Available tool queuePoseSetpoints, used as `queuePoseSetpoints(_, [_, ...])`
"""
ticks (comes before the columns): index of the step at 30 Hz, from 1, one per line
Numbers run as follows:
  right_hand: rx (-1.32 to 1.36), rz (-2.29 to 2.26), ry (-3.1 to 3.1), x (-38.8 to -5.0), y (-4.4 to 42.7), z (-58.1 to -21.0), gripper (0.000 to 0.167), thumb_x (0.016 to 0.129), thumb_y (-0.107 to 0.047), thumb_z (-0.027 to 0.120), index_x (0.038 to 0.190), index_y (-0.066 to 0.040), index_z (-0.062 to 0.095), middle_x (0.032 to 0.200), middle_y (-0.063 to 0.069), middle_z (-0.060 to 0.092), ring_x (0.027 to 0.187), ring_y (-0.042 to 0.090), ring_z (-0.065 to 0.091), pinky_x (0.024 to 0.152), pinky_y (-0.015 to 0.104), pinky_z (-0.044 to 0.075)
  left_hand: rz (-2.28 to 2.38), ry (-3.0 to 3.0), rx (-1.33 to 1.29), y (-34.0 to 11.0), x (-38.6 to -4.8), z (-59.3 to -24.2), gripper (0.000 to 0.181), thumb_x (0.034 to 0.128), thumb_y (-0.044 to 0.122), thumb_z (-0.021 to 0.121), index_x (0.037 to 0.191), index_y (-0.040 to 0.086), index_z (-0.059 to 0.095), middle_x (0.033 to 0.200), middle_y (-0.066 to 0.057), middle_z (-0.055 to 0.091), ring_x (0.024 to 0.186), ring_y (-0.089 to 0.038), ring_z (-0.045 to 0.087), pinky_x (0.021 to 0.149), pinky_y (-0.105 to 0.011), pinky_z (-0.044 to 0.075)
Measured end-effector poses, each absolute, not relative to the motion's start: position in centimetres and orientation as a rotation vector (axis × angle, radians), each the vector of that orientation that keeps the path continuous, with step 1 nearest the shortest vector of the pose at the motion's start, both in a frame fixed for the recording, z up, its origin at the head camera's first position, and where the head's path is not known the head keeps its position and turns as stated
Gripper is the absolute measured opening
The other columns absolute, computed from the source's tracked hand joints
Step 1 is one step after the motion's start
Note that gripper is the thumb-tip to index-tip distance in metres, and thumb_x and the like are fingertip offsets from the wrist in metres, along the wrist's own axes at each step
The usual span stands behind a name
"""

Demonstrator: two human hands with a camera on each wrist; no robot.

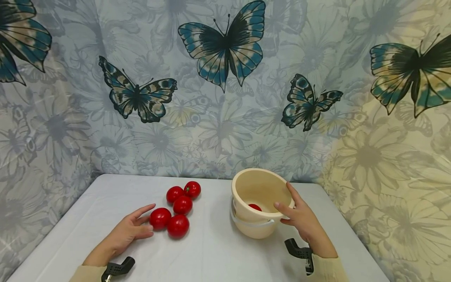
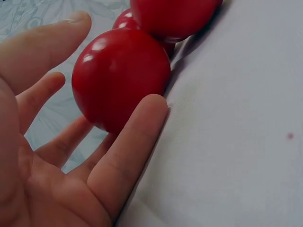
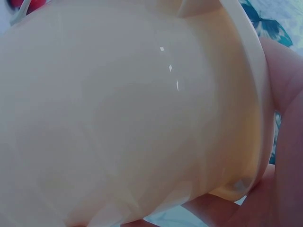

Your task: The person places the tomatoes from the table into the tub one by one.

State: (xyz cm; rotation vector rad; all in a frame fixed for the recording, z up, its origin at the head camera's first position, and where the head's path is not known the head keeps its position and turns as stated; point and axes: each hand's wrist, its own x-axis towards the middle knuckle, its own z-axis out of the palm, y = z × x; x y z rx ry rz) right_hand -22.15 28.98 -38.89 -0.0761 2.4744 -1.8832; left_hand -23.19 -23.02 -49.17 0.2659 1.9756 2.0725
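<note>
My left hand (image 1: 128, 231) is beside the leftmost red tomato (image 1: 160, 218), with fingers spread around its near side and the thumb apart from it in the left wrist view. Several glossy tomatoes lie in a cluster there, including a front one (image 1: 177, 226) and a back one (image 1: 192, 189) with a green stem spot. Toward the right, a cream bucket (image 1: 253, 232) leans with its mouth tipped toward me. My right hand (image 1: 304, 221) grips its rim, thumb over the edge. One tomato (image 1: 255, 207) shows inside the bucket, partly hidden by the near rim.
A white cloth covers the table (image 1: 218, 250). The bucket's pale handle (image 1: 258, 224) hangs down its front. Behind and at both sides stands a butterfly-patterned fabric backdrop (image 1: 225, 149). Each wrist wears a black mount, such as the left one (image 1: 119, 268).
</note>
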Motion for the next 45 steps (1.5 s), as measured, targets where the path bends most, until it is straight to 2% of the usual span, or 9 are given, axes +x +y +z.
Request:
queuePoseSetpoints(5, [-0.078, -1.889, 2.472, -22.1, 28.9, -38.8, 0.095, 0.096, -0.022, 0.07, 0.162, -0.021, 0.001, 0.161, 0.026, 0.004, 0.131, 0.052, 0.039, 0.087, 0.064, 0.05, 2.058, 2.0, 0.253, -22.5, -23.2, -49.1, 0.078, 0.0932, 0.008, 0.07, 0.156, 0.0, 0.025, 0.156, -0.034, 0.019, 0.136, -0.047, 0.035, 0.092, -0.046, 0.054])
queuePoseSetpoints(16, [-0.082, -1.899, 2.479, -22.2, 29.0, -39.1, 0.093, 0.096, -0.02, 0.069, 0.162, -0.02, 0.004, 0.161, 0.026, 0.006, 0.129, 0.051, 0.042, 0.087, 0.064, 0.05, 2.049, 2.074, 0.215, -21.9, -23.3, -49.4, 0.075, 0.0918, 0.01, 0.073, 0.154, 0.001, 0.032, 0.156, -0.03, 0.023, 0.137, -0.049, 0.032, 0.09, -0.045, 0.055])
queuePoseSetpoints(24, [-0.082, -1.9, 2.478, -22.1, 28.9, -39.1, 0.093, 0.096, -0.021, 0.07, 0.162, -0.02, 0.004, 0.161, 0.026, 0.007, 0.13, 0.051, 0.041, 0.086, 0.064, 0.051, 2.05, 2.175, 0.09, -21.4, -23.3, -49.9, 0.064, 0.0891, 0.011, 0.076, 0.146, 0.001, 0.048, 0.149, -0.028, 0.037, 0.128, -0.042, 0.048, 0.085, -0.042, 0.057])
queuePoseSetpoints(39, [-0.083, -1.9, 2.48, -22.2, 29.0, -39.0, 0.094, 0.096, -0.021, 0.07, 0.162, -0.02, 0.004, 0.161, 0.025, 0.007, 0.13, 0.051, 0.041, 0.086, 0.064, 0.05, 2.094, 2.149, 0.064, -21.5, -23.3, -49.6, 0.065, 0.0884, 0.008, 0.076, 0.145, -0.002, 0.047, 0.146, -0.031, 0.039, 0.123, -0.041, 0.053, 0.085, -0.044, 0.057])
queuePoseSetpoints(45, [-0.081, -1.898, 2.482, -22.2, 29.0, -39.0, 0.094, 0.096, -0.022, 0.07, 0.162, -0.02, 0.004, 0.161, 0.024, 0.006, 0.13, 0.051, 0.041, 0.086, 0.064, 0.05, 2.143, 2.099, 0.068, -21.9, -23.4, -49.6, 0.067, 0.0883, 0.008, 0.076, 0.146, -0.004, 0.044, 0.145, -0.031, 0.041, 0.116, -0.035, 0.059, 0.085, -0.046, 0.057])
